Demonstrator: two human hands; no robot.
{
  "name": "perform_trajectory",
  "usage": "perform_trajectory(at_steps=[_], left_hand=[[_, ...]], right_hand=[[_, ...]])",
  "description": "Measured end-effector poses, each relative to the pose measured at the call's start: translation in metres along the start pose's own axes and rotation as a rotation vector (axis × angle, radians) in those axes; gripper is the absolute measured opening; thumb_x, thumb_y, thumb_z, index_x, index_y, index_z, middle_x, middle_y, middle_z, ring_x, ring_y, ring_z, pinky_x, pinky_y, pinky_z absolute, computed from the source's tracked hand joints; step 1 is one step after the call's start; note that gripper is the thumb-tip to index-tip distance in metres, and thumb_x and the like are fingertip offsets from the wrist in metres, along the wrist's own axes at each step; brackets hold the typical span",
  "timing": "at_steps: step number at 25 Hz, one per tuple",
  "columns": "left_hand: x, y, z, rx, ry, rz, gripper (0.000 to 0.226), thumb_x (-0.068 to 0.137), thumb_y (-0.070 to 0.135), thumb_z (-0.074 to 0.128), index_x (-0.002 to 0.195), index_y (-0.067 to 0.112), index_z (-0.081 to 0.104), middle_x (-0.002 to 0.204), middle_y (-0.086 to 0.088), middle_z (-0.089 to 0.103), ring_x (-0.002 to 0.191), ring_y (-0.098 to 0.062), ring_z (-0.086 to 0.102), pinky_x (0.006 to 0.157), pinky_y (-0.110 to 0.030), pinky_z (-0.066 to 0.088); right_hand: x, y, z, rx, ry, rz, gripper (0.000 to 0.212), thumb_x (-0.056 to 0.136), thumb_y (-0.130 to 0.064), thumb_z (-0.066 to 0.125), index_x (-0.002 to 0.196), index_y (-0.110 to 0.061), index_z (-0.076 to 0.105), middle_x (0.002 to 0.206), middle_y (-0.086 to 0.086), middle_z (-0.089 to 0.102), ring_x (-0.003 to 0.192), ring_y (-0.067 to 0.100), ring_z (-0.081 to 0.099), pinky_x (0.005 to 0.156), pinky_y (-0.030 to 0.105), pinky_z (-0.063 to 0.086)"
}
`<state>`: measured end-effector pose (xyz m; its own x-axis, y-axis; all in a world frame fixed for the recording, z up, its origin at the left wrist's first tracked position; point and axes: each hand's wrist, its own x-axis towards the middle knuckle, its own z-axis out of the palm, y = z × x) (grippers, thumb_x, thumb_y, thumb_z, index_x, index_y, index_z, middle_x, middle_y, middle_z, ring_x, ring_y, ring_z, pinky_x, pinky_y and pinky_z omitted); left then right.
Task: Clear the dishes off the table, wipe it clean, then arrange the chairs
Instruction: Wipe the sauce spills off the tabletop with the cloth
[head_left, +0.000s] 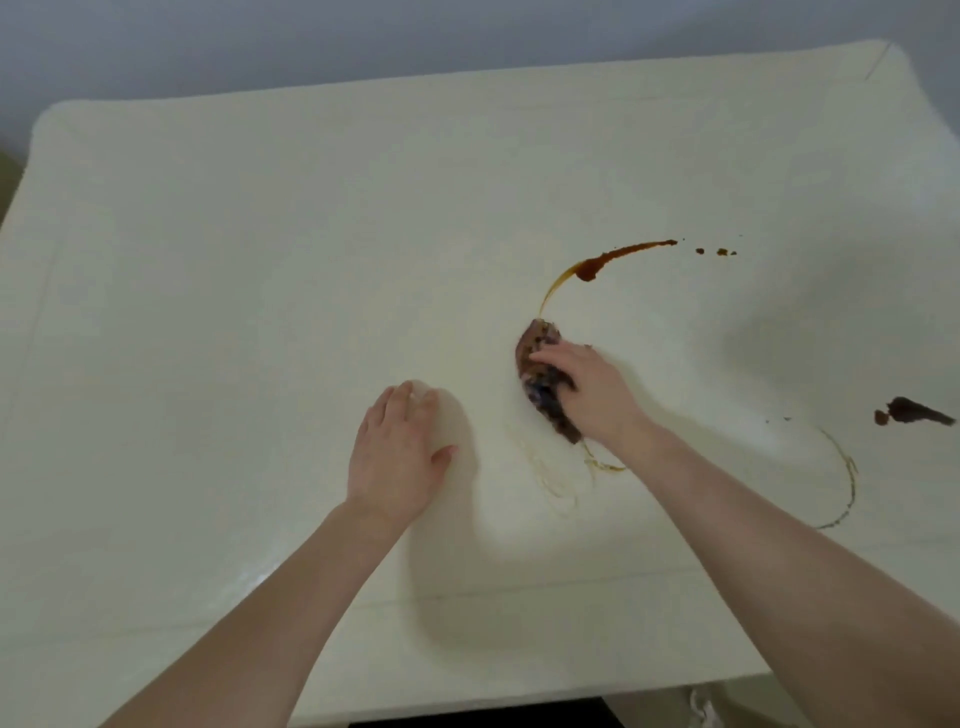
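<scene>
Since no dishes are showing on the table (208, 260), I'm judging wiping underway: my right hand (592, 387) is gripping the cloth (543, 384) at centre, left hand (397, 457) resting flat, fingers straight; sauce (618, 258) is remaining at one and three o'clock, chairs unseen.

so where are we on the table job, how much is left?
Dishes look done: none on the table. Wiping is in hand: right hand presses a stained cloth mid-table, left hand rests flat. Left: the brown streak, the dark blot at right, the thin ring marks. Chairs are out of view.
</scene>
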<state>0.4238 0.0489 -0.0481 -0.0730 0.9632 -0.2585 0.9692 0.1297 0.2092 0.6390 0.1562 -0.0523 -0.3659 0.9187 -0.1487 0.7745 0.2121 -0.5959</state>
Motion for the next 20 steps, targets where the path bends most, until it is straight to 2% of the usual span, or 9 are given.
perform_trajectory(at_steps=[2,5,7,10,11,13,15,17,20], left_hand=[[-0.020,0.004,0.007,0.020,-0.019,-0.023,0.077,0.085,0.051,0.057,0.147,0.019,0.025,0.153,-0.014,0.024,0.143,-0.032,0.019,0.118,-0.039,0.019],[-0.040,0.006,0.017,0.038,-0.070,-0.050,0.084,0.081,0.055,0.060,0.147,0.023,0.020,0.154,-0.012,0.020,0.144,-0.032,0.015,0.117,-0.041,0.021],[-0.044,0.006,0.021,0.023,-0.086,-0.065,0.082,0.082,0.054,0.060,0.147,0.024,0.020,0.154,-0.011,0.018,0.144,-0.032,0.013,0.117,-0.041,0.022],[-0.040,0.006,0.023,0.008,-0.104,-0.074,0.081,0.083,0.051,0.061,0.147,0.023,0.019,0.155,-0.011,0.015,0.144,-0.032,0.010,0.118,-0.041,0.019],[-0.038,0.006,0.023,0.011,-0.117,-0.076,0.081,0.084,0.049,0.061,0.147,0.023,0.018,0.155,-0.012,0.014,0.145,-0.032,0.009,0.118,-0.040,0.017],[-0.036,0.005,0.025,0.015,-0.132,-0.083,0.082,0.085,0.049,0.061,0.148,0.023,0.016,0.156,-0.011,0.012,0.145,-0.032,0.007,0.118,-0.040,0.016],[-0.036,0.005,0.026,0.022,-0.137,-0.083,0.083,0.085,0.049,0.060,0.149,0.023,0.015,0.156,-0.011,0.011,0.146,-0.032,0.006,0.118,-0.040,0.015],[-0.035,0.004,0.026,0.017,-0.125,-0.075,0.083,0.084,0.050,0.061,0.149,0.022,0.017,0.156,-0.013,0.012,0.145,-0.033,0.007,0.118,-0.041,0.015],[-0.035,0.001,0.027,0.008,-0.098,-0.062,0.082,0.082,0.051,0.063,0.147,0.022,0.022,0.154,-0.014,0.017,0.144,-0.034,0.012,0.118,-0.040,0.017]], right_hand=[[-0.020,-0.008,0.025,-0.063,-0.148,-0.141,0.054,0.088,-0.007,0.054,0.141,-0.009,0.043,0.152,0.011,0.031,0.144,0.028,0.019,0.117,0.034,0.006],[-0.070,-0.016,0.051,-0.182,-0.232,-0.319,0.063,0.093,-0.033,0.052,0.149,-0.015,0.026,0.158,0.003,0.012,0.147,0.021,0.003,0.118,0.033,-0.003],[-0.090,-0.007,0.050,-0.162,-0.237,-0.389,0.056,0.093,-0.030,0.054,0.145,-0.018,0.036,0.156,0.001,0.023,0.146,0.019,0.014,0.120,0.033,0.007],[-0.100,0.015,0.036,-0.102,-0.182,-0.449,0.041,0.087,-0.016,0.048,0.126,-0.014,0.060,0.136,0.008,0.054,0.128,0.026,0.049,0.110,0.033,0.035],[-0.095,0.025,0.027,-0.070,-0.084,-0.382,0.041,0.085,-0.012,0.047,0.123,-0.013,0.062,0.133,0.009,0.057,0.123,0.028,0.054,0.107,0.030,0.034],[-0.079,0.036,0.012,-0.028,0.095,-0.076,0.042,0.087,-0.007,0.050,0.129,-0.013,0.057,0.139,0.009,0.051,0.130,0.028,0.046,0.108,0.028,0.027],[-0.078,0.030,0.021,-0.054,0.143,0.088,0.043,0.089,-0.009,0.055,0.132,-0.010,0.053,0.146,0.011,0.042,0.138,0.030,0.034,0.114,0.038,0.025],[-0.098,0.010,0.051,-0.058,0.124,-0.085,0.041,0.083,-0.012,0.056,0.123,-0.006,0.060,0.139,0.018,0.048,0.132,0.038,0.040,0.110,0.051,0.032],[-0.149,-0.022,0.090,0.009,-0.066,-0.357,0.041,0.079,-0.014,0.044,0.114,-0.009,0.065,0.131,0.016,0.057,0.126,0.035,0.047,0.110,0.047,0.033]])
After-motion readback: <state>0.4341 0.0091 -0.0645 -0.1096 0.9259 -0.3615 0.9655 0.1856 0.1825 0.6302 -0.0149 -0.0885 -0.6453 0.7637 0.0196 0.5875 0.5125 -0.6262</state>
